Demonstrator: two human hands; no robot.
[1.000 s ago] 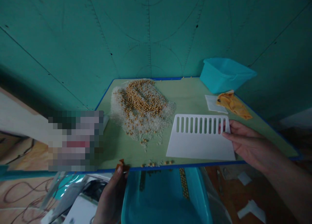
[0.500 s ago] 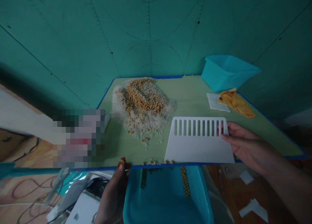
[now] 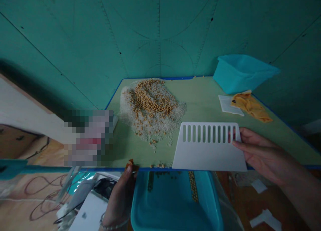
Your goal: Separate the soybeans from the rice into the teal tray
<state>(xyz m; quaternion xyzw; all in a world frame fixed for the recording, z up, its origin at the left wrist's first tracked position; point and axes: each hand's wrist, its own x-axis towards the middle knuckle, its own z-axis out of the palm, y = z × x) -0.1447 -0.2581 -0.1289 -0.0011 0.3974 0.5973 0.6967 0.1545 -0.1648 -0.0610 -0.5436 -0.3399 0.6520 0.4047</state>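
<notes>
My right hand [image 3: 260,154] grips a white slotted plastic scraper [image 3: 208,155] by its right end, thumb in front. The scraper stands on its wide edge at the table's front. To its left and behind it spreads a pile of soybeans [image 3: 155,102] and white rice grains [image 3: 125,102]. At the front edge, my left hand [image 3: 119,197] is closed beside the left rim of a blue basin [image 3: 173,214], its thumb against an orange-brown scrap [image 3: 130,164]. Its other fingers are mostly hidden. Soybeans show in the basin, and a few beans and grains lie along the edge above it.
A pale green table [image 3: 200,100] has blue edging. At back right stands a turquoise bin [image 3: 240,75], with an orange cloth [image 3: 252,107] over a white sheet [image 3: 227,105]. A blurred-out object [image 3: 95,134] is at left. Cables [image 3: 46,190] lie on the floor.
The view has shifted slightly, so everything appears a little farther right. Both hands keep their places, and the scraper stays at the front edge.
</notes>
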